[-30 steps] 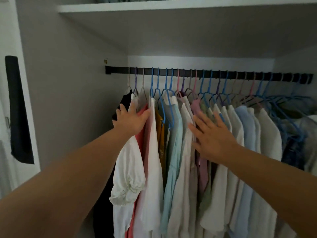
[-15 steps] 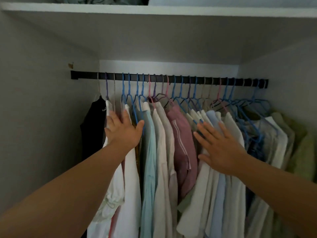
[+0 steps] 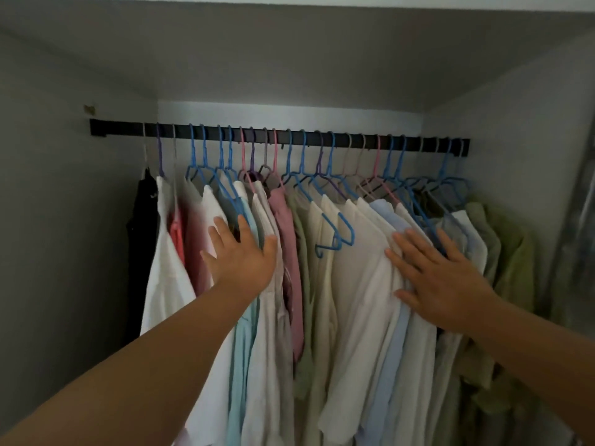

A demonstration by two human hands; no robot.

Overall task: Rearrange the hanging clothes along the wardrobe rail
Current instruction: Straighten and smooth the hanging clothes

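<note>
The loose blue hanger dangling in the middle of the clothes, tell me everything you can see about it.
The blue hanger looks like thin plastic and carries no garment. It is not hooked on the black rail; it hangs tilted low among the clothes, its hook curling at the bottom left, against the cream shirts. What it is caught on is unclear. Neither the left hand nor the right hand touches it; both lie flat on clothes either side.

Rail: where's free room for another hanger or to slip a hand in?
Bare rail only at its far-left end, between the wall bracket and the black garment. A narrow gap between pink shirt and cream shirts, between left hand and right hand. Elsewhere, hangers packed tight.
</note>
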